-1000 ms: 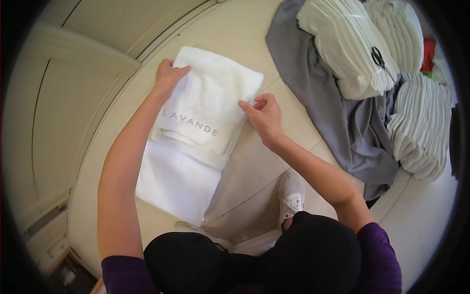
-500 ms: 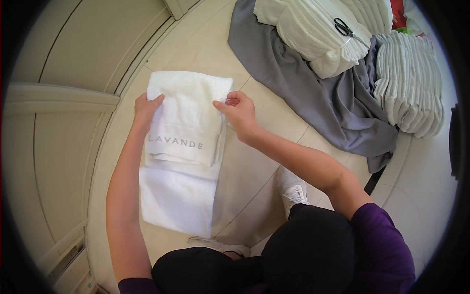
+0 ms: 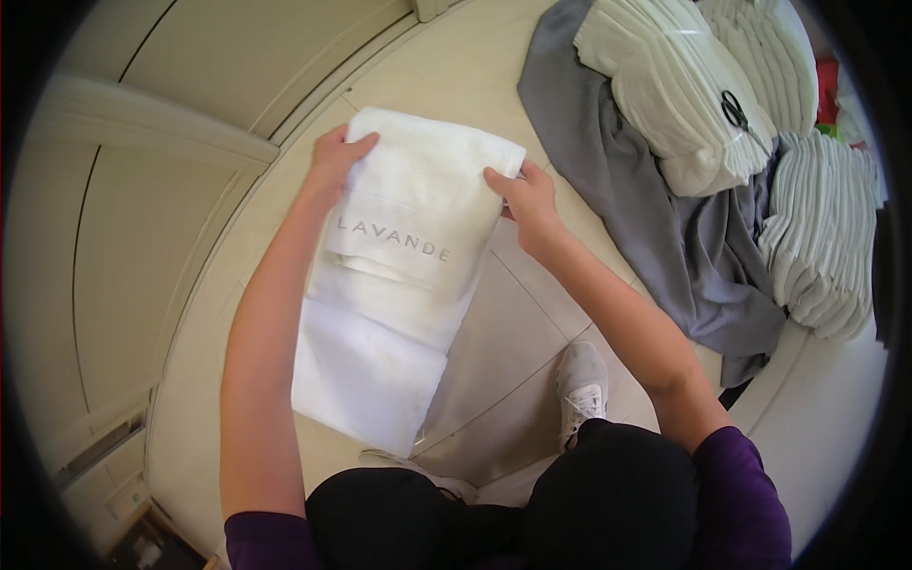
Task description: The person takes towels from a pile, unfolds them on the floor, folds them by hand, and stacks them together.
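Observation:
A white towel, folded lengthwise, hangs between my hands, with grey lettering across its upper flap. My left hand grips the towel's left edge near the top, thumb on the front and fingers behind. On the opposite edge my right hand pinches the towel the same way, its fingers partly hidden behind the cloth. Below the lettered flap, the lower part of the towel droops toward my feet.
At the right, a grey cloth lies on the tiled floor under a tied bundle of white towels with black-handled scissors on top. Another towel stack stands beside it. Cream cabinet doors line the left. My shoe is below.
Both hands have raised the towel's top end a little, and it now slants in view. The whole scene has shifted and turned, with the towel stacks lower and farther right.

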`<state>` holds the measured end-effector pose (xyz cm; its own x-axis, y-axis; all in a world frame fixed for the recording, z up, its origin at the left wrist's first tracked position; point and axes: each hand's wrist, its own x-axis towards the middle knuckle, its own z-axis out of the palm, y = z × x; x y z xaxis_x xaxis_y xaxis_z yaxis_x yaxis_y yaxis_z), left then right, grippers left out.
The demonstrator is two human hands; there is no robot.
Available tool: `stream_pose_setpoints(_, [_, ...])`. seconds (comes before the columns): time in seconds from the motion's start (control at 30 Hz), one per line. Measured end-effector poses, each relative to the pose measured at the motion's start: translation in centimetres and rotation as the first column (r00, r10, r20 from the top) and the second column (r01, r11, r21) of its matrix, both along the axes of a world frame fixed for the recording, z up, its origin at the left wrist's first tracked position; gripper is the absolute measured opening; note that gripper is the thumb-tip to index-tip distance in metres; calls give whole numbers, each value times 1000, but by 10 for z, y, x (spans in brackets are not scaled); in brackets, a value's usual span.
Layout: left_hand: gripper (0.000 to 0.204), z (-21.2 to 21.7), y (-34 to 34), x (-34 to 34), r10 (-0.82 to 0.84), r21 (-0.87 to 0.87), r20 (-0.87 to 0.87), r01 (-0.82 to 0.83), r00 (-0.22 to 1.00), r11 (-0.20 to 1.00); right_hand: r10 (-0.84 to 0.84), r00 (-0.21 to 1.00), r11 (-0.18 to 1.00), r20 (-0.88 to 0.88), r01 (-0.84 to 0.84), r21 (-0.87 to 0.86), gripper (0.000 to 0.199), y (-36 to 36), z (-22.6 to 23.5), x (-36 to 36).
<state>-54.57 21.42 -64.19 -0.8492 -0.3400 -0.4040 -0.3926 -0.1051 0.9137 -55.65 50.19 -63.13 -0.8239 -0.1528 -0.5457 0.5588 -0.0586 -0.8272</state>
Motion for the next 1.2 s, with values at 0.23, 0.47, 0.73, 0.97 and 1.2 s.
stream_pose_setpoints(0.23, [54, -10, 28, -4, -100, -898, -168, -110, 981, 426, 291, 878, 610, -379, 134, 781, 51, 3, -1, -8])
stream_pose_setpoints(0.47, [65, -12, 31, 21, -551, -936, 274, 351, 788, 36, 958, 22, 284, -285, 33, 958, 81, -14, -25, -20])
stream_pose_setpoints(0.73, [62, -1, -44, 98, -125, -834, 387, 405, 913, 375, 959, -81, 270, -270, -8, 963, 76, -19, 8, 53])
stream_pose_setpoints(0.97, [50, 47, 30, 417, 506, -908, 279, 52, 816, 417, 916, -270, 262, -297, -158, 952, 68, 1, -21, 103])
stream_pose_setpoints(1.2, [64, 38, 108, 464, 515, 524, 529, -737, 675, 427, 891, -192, 355, -412, -272, 894, 55, -2, -7, 109])
